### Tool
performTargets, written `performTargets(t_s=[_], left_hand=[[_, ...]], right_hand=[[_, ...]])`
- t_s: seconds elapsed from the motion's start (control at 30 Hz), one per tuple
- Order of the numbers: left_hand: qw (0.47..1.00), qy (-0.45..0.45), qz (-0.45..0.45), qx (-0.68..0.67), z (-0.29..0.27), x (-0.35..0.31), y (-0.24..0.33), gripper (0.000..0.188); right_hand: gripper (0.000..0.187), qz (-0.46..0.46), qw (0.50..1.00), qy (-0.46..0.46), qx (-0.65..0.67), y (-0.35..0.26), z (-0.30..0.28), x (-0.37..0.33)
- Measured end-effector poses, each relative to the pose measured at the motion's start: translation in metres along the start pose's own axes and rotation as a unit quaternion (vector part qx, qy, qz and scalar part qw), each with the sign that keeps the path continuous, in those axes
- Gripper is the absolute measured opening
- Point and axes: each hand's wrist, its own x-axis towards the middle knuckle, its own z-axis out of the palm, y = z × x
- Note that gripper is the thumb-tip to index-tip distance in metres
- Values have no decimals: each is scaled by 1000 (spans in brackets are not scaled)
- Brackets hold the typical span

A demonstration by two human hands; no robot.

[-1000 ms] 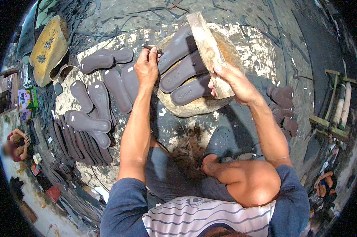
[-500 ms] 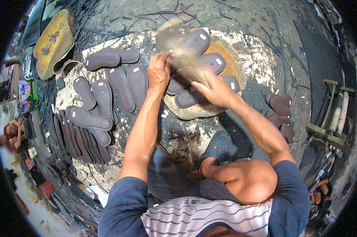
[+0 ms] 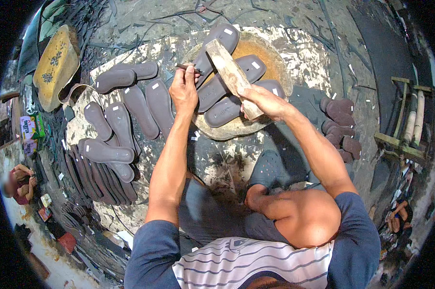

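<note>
My left hand (image 3: 183,94) is closed around a short dark rod-shaped tool (image 3: 183,66), probably a punch, held tilted just above a grey-brown shoe sole (image 3: 227,36). In my right hand (image 3: 265,102) is a rough, pale wooden bat (image 3: 230,70), gripped at its near end and slanting over the soles. Several such soles, each with a small white tag, lie fanned out on a round wooden block (image 3: 222,134) in front of me. The bat covers part of them, including a middle sole (image 3: 251,67).
More soles (image 3: 145,111) lie to the left, with a stacked row (image 3: 92,176) nearer me. Small dark brown pieces (image 3: 340,113) sit in piles at right. A wooden rack (image 3: 410,120) stands far right, a yellow-topped slab (image 3: 56,70) far left. Another person (image 3: 22,185) sits at the left edge.
The wooden bat was blurred in motion and now shows sharply over the soles. My left hand has drawn slightly back toward me, and its dark tool now shows clearly.
</note>
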Motion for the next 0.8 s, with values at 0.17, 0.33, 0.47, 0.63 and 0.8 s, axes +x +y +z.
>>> performTargets(t_s=[0.17,0.33,0.47,0.63,0.8], left_hand=[[998,4,33,55,1,6,0,26],[992,8,56,114,6,5,3,23],[982,15,108,153,9,5,5,21],[955,27,213,203,0,1,-6,17],[917,3,310,252,18,4,-20,17]], right_hand=[[44,10,999,-20,33,-7,3,-6],[43,-21,999,-11,40,-21,6,-24],[47,-89,995,-42,-24,-73,7,-51],[55,-449,843,202,-216,-161,55,-128],[37,-278,827,165,-460,-19,12,-12]])
